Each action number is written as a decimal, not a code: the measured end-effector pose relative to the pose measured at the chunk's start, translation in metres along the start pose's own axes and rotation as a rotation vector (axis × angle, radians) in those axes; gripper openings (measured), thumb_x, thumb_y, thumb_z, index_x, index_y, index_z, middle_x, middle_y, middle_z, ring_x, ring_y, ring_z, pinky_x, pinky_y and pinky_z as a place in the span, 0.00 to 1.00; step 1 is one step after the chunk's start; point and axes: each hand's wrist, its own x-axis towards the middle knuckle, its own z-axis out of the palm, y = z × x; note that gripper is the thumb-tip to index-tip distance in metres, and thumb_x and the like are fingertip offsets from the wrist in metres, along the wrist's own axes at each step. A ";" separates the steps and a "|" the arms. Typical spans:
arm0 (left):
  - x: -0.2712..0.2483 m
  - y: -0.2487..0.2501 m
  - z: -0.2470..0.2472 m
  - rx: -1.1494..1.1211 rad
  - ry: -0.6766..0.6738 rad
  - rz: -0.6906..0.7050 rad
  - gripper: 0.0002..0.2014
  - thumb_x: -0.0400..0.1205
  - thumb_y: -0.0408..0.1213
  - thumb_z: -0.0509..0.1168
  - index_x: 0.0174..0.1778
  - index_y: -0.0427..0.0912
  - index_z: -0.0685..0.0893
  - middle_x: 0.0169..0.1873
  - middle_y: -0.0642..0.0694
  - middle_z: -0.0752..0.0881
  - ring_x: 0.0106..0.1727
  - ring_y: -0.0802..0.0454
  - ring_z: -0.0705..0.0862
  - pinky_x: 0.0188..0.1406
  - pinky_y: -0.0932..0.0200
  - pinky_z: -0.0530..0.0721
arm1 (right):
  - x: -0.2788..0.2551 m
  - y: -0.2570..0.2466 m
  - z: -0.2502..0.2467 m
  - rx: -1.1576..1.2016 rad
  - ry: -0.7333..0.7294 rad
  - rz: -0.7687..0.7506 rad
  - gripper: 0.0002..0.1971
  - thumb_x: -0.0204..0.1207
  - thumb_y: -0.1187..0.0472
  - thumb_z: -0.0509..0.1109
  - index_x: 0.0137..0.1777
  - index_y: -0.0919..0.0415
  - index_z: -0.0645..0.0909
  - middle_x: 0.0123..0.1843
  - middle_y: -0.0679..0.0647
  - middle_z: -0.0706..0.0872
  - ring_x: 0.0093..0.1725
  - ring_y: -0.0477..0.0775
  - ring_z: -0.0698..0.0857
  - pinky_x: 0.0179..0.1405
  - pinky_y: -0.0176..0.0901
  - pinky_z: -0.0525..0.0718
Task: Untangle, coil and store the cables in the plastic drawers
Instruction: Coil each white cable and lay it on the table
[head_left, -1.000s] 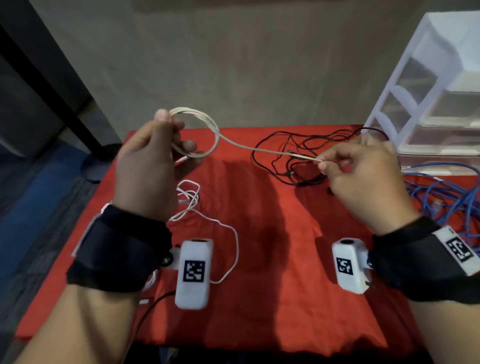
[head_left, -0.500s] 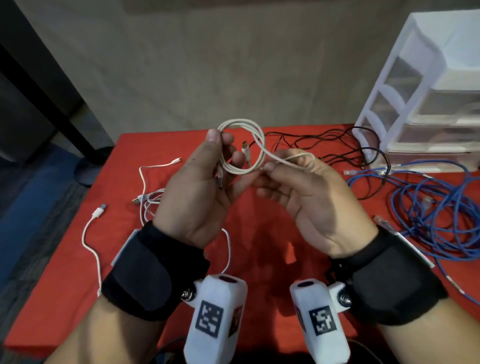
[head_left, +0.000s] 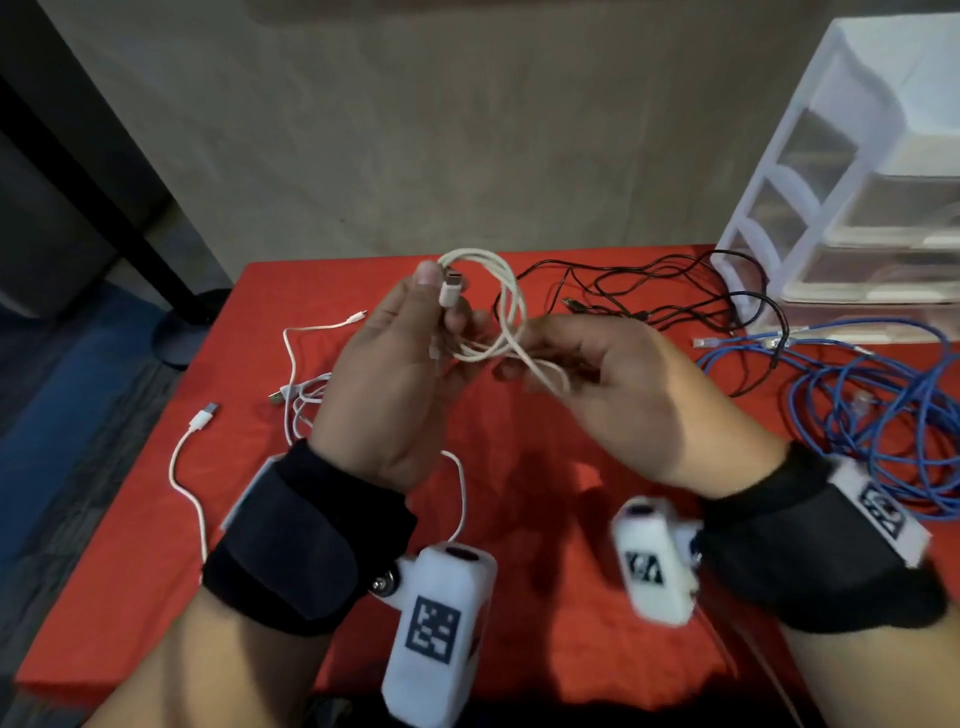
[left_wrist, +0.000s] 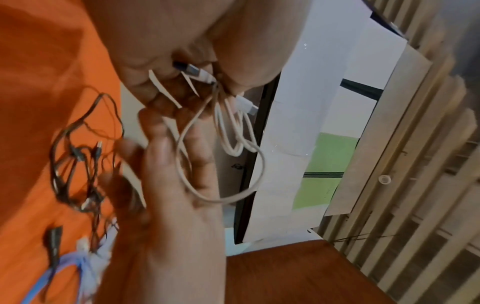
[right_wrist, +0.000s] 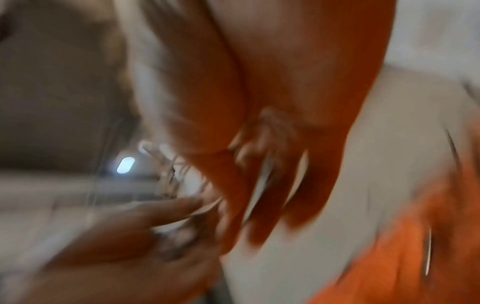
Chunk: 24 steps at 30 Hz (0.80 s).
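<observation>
Red-clothed table (head_left: 519, 545) against a grey wall, left hand (head_left: 387, 384) pinching a coiled white cable (head_left: 506, 312) above it – right hand (head_left: 618, 395) curled on its tail, plastic drawers (head_left: 852, 208) far right, black cable (head_left: 670, 296), blue cable (head_left: 883, 410) – loose.

Black wrist straps (head_left: 306, 540), seemingly white tagged cameras (head_left: 436, 634).

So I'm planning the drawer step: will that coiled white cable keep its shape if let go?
Probably not: the white cable looks thin and floppy, its loops uneven. Nothing ties it; the left hand pinches it together. Likely light.
</observation>
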 end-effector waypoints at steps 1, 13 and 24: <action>0.002 0.001 -0.004 0.071 0.046 0.072 0.13 0.92 0.42 0.58 0.46 0.43 0.82 0.31 0.50 0.77 0.34 0.55 0.82 0.44 0.56 0.84 | 0.002 0.001 -0.009 -0.142 0.002 -0.016 0.16 0.83 0.71 0.70 0.62 0.52 0.89 0.52 0.40 0.93 0.51 0.29 0.87 0.57 0.32 0.84; -0.009 -0.004 -0.002 0.883 -0.105 0.390 0.15 0.91 0.38 0.60 0.39 0.45 0.83 0.23 0.53 0.78 0.24 0.61 0.77 0.27 0.67 0.72 | -0.002 -0.026 -0.001 -0.278 0.247 -0.186 0.04 0.74 0.58 0.81 0.46 0.53 0.90 0.41 0.49 0.82 0.39 0.50 0.82 0.40 0.38 0.78; -0.002 0.012 0.005 0.653 -0.305 0.238 0.22 0.93 0.44 0.56 0.47 0.26 0.79 0.29 0.43 0.70 0.28 0.49 0.68 0.28 0.41 0.72 | 0.000 -0.027 -0.007 -0.101 0.360 -0.169 0.02 0.76 0.59 0.81 0.46 0.52 0.90 0.45 0.50 0.86 0.47 0.53 0.87 0.44 0.58 0.84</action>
